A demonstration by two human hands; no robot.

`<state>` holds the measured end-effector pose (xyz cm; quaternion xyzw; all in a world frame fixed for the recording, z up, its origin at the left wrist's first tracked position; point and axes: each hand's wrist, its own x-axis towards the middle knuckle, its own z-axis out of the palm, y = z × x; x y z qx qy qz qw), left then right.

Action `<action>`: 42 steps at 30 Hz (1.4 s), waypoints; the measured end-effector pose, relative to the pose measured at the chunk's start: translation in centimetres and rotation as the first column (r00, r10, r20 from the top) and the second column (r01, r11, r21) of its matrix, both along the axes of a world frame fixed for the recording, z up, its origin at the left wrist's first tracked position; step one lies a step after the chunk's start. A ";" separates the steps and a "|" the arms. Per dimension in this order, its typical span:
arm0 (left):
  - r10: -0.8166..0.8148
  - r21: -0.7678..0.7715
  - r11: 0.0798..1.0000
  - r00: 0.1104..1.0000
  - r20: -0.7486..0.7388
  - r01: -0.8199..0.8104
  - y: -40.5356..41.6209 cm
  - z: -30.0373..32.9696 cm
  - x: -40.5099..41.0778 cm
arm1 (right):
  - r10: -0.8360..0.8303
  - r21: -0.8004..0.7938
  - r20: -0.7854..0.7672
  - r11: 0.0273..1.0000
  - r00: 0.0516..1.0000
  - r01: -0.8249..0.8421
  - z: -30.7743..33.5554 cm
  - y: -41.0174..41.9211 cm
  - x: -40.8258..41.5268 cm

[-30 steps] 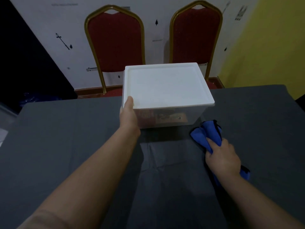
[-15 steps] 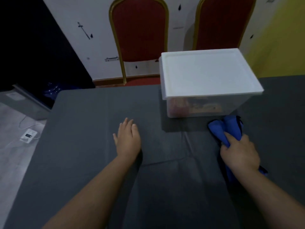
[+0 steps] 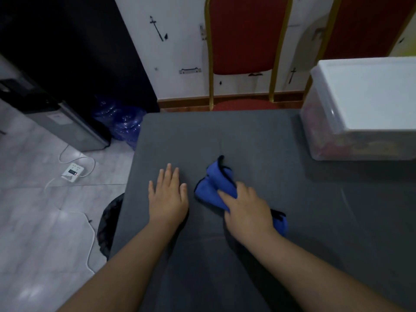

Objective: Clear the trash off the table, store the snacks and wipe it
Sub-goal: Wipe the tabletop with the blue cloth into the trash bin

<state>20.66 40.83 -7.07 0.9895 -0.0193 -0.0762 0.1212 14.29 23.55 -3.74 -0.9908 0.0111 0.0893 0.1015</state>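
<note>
A dark grey cloth covers the table (image 3: 315, 210). My left hand (image 3: 167, 197) lies flat on it near the left edge, fingers straight. Just to its right, my right hand (image 3: 245, 208) grips a bunched blue cloth (image 3: 213, 181) that presses on the tabletop. A clear plastic box (image 3: 360, 143) with a white lid stands at the far right of the table, with colourful snack packs visible through its wall.
A red chair with a gold frame (image 3: 243, 52) stands behind the table, a second one partly visible at the right. A black trash bag (image 3: 110, 224) hangs at the table's left edge. On the floor lie a white power strip (image 3: 72, 172) with cables and blue water bottles (image 3: 121, 122).
My left hand let go of the box and came down flat on the table. My right hand slid the blue cloth leftward across the table, away from the box. The view swung left.
</note>
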 end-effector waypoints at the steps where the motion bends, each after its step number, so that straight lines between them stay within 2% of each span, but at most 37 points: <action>1: -0.022 0.007 1.000 1.000 -0.003 0.022 0.6 -0.1 0.3 | 0.032 -0.006 -0.030 0.999 0.999 -0.033 0.3 0.5 -0.8; 3: -0.059 -0.001 0.998 0.998 0.003 0.059 1.5 -0.4 1.0 | -0.001 -0.026 -0.036 1.000 0.999 0.000 -0.1 0.0 -2.6; 5: -0.094 0.007 0.996 0.995 0.022 0.094 1.5 -0.5 1.6 | -0.149 -0.046 -0.028 0.988 0.988 0.147 -0.5 -2.5 -4.0; 7: -0.128 0.011 0.992 0.991 0.041 0.127 1.1 -0.6 2.5 | -0.394 -0.062 0.007 0.917 0.919 0.393 -0.2 -5.7 -3.1; 9: -0.151 0.015 0.988 0.988 0.043 0.151 0.8 -0.7 3.5 | -0.569 -0.068 0.108 0.814 0.815 0.577 -0.3 -8.0 -0.1; 11: -0.156 0.017 0.988 0.986 0.052 0.155 0.5 -0.9 4.5 | -0.639 -0.067 0.155 0.754 0.753 0.654 -0.4 -8.6 4.3; 14: -0.148 0.005 0.989 0.987 0.055 0.148 0.2 -1.1 5.6 | -0.673 -0.064 0.150 0.724 0.724 0.686 -0.8 -8.2 11.9; 17: -0.155 0.002 0.988 0.985 0.078 0.155 0.2 -1.2 5.7 | -0.602 -0.070 0.131 0.787 0.787 0.613 -1.3 -5.8 18.0; 19: -0.120 -0.001 0.993 0.987 0.107 0.121 0.6 -1.4 6.0 | -0.450 -0.059 0.139 0.886 0.882 0.461 -1.2 -2.0 19.8; 22: -0.061 -0.022 0.998 0.988 0.140 0.064 1.4 -1.3 6.6 | -0.141 -0.014 0.156 0.989 0.978 0.145 -1.2 4.2 17.3; 24: -0.050 -0.017 0.998 0.985 0.164 0.054 2.3 -1.3 6.8 | -0.054 0.038 0.137 0.998 0.989 0.049 -1.0 5.2 13.1; 26: -0.051 -0.001 0.999 0.985 0.168 0.052 3.1 -1.4 6.7 | -0.122 0.055 0.158 0.992 0.980 0.115 -1.4 3.0 9.1; 29: -0.032 0.035 0.999 0.987 0.156 0.027 4.5 -1.9 6.2 | -0.346 -0.040 0.109 0.935 0.932 0.352 -1.6 -3.4 7.7; 31: -0.027 0.076 0.997 0.988 0.153 0.016 5.3 -2.1 5.7 | -0.525 -0.083 0.149 0.838 0.838 0.539 -1.2 -7.0 9.6; 33: -0.010 0.106 0.994 0.988 0.152 -0.006 6.6 -2.5 5.2 | -0.635 -0.087 0.178 0.751 0.752 0.654 -0.5 -7.8 13.5; 36: 0.003 0.122 0.992 0.987 0.160 -0.022 8.0 -2.8 4.3 | -0.644 -0.081 0.142 0.749 0.752 0.657 -0.8 -5.3 19.8; 38: 0.002 0.122 0.992 0.986 0.169 -0.023 8.7 -3.0 3.8 | -0.518 -0.090 0.135 0.843 0.845 0.531 -1.5 -1.3 23.0; 40: 0.012 0.103 0.994 0.984 0.178 -0.030 9.2 -3.1 3.2 | -0.300 -0.127 0.144 0.939 0.943 0.319 -1.5 4.1 24.6; 42: 0.021 0.057 0.998 0.980 0.196 -0.033 9.5 -3.2 3.0 | -0.077 -0.118 0.161 0.988 0.984 0.097 -1.4 9.5 24.0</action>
